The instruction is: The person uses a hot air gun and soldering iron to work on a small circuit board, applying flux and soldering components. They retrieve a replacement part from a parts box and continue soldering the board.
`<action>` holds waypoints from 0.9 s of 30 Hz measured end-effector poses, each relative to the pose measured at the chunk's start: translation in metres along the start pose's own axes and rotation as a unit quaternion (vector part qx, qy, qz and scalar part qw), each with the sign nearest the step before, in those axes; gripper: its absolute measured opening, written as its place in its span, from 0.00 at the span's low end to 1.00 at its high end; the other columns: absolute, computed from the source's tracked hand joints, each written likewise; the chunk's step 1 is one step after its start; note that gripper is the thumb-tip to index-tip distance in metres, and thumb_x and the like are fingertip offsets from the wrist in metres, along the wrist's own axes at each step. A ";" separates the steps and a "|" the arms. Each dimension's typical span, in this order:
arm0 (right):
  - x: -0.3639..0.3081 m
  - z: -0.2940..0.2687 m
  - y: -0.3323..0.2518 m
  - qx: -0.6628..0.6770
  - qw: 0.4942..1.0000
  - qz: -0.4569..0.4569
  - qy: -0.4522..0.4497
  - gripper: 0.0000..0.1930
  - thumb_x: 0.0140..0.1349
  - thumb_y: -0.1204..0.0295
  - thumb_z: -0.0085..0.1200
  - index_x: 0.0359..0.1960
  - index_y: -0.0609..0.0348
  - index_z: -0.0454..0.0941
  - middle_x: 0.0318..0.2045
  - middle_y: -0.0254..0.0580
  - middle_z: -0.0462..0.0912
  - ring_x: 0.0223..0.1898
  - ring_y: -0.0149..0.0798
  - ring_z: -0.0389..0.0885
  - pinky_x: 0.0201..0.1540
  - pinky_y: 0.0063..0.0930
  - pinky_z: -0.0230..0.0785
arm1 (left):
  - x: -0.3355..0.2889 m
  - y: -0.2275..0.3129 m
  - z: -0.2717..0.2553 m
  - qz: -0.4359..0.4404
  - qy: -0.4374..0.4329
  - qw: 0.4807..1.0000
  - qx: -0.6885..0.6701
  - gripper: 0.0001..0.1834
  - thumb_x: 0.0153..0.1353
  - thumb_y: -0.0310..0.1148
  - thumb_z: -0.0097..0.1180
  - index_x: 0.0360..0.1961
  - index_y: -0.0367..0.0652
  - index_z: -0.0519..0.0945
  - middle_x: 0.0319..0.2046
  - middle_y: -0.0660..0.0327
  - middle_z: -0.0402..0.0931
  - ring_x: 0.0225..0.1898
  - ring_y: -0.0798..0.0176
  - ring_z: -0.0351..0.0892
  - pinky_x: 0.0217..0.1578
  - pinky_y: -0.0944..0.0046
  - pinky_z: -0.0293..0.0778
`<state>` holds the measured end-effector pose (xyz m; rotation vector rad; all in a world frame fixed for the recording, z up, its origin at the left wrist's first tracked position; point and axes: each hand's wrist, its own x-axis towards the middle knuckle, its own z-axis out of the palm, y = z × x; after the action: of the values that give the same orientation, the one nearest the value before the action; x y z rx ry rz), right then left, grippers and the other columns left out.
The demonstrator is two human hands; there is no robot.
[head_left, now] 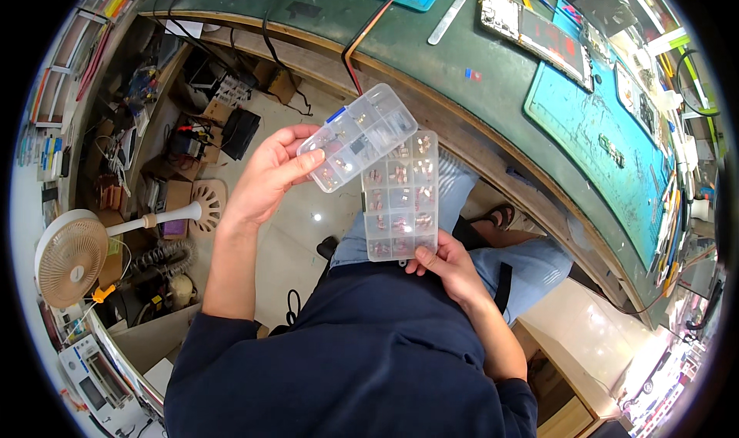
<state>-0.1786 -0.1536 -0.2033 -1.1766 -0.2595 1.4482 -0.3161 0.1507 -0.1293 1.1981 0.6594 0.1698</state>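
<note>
My left hand [269, 172] grips the left end of a small clear compartment box [366, 134], thumb on top. This box is tilted and has a blue mark on its edge; a few tiny parts lie in its cells. Its right part overlaps the upper end of a longer clear compartment box [402, 234], which holds many small reddish and metallic parts sorted in rows. My right hand [449, 266] pinches the lower right corner of the longer box, thumb on top, over my lap. Both boxes look closed.
Ahead is a green-topped workbench [485, 91] with a blue work mat [570, 130], an opened phone [531, 34] and metal tweezers [449, 15]. Cables hang over its edge. To the left stand a beige fan [73, 257] and cluttered shelves; a wooden cabinet [566, 415] is at lower right.
</note>
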 end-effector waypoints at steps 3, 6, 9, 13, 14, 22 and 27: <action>-0.001 -0.001 0.000 0.006 1.000 -0.001 -0.008 0.18 0.73 0.66 0.58 0.60 0.60 0.75 0.42 0.35 0.85 0.39 0.27 0.82 0.44 0.20 0.73 | -0.001 -0.002 0.001 0.005 0.022 0.999 0.026 0.27 0.67 0.33 0.64 0.62 0.32 0.71 0.51 0.55 0.82 0.50 0.64 0.84 0.54 0.60 0.80; -0.002 -0.001 -0.002 0.008 1.000 0.000 -0.012 0.19 0.73 0.66 0.58 0.60 0.61 0.75 0.42 0.35 0.84 0.39 0.27 0.82 0.44 0.20 0.74 | -0.002 -0.003 0.001 0.002 0.025 0.999 0.025 0.27 0.67 0.33 0.64 0.62 0.31 0.70 0.51 0.54 0.82 0.49 0.65 0.84 0.53 0.60 0.80; -0.003 0.000 -0.003 0.007 1.000 0.003 -0.014 0.19 0.72 0.68 0.60 0.60 0.62 0.75 0.42 0.34 0.84 0.39 0.26 0.82 0.45 0.21 0.74 | 0.000 -0.005 0.003 -0.002 0.010 1.000 0.024 0.27 0.67 0.34 0.64 0.61 0.31 0.70 0.50 0.54 0.82 0.50 0.64 0.84 0.54 0.60 0.80; -0.001 0.000 -0.003 0.020 0.999 0.002 -0.028 0.20 0.70 0.71 0.62 0.60 0.64 0.75 0.43 0.35 0.84 0.39 0.27 0.82 0.46 0.22 0.76 | 0.002 -0.015 0.013 -0.028 0.003 1.000 0.013 0.28 0.67 0.33 0.61 0.63 0.31 0.66 0.52 0.52 0.79 0.53 0.61 0.82 0.55 0.57 0.79; -0.001 0.000 -0.003 0.022 0.999 0.002 -0.032 0.20 0.69 0.72 0.62 0.60 0.65 0.75 0.44 0.35 0.85 0.39 0.27 0.82 0.47 0.23 0.76 | 0.002 -0.019 0.017 -0.037 0.005 0.999 -0.006 0.28 0.67 0.32 0.61 0.63 0.31 0.65 0.53 0.51 0.78 0.54 0.60 0.82 0.56 0.57 0.79; 0.000 0.000 -0.003 0.041 0.998 -0.005 -0.055 0.23 0.67 0.74 0.64 0.62 0.66 0.74 0.47 0.36 0.85 0.43 0.27 0.82 0.50 0.24 0.76 | -0.003 -0.037 0.044 -0.045 -0.001 0.994 -0.103 0.35 0.67 0.31 0.58 0.69 0.29 0.58 0.57 0.47 0.75 0.57 0.57 0.79 0.57 0.54 0.79; 0.000 0.002 0.000 0.023 0.999 -0.022 -0.036 0.25 0.66 0.75 0.66 0.63 0.64 0.73 0.49 0.36 0.85 0.46 0.27 0.82 0.52 0.25 0.76 | 0.001 -0.030 0.043 -0.041 -0.037 0.995 -0.084 0.35 0.68 0.31 0.57 0.71 0.28 0.59 0.58 0.49 0.76 0.57 0.58 0.80 0.56 0.55 0.80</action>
<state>-0.1797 -0.1529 -0.2022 -1.0767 -0.2976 1.4518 -0.2980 0.1052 -0.1478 1.0089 0.6160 0.1095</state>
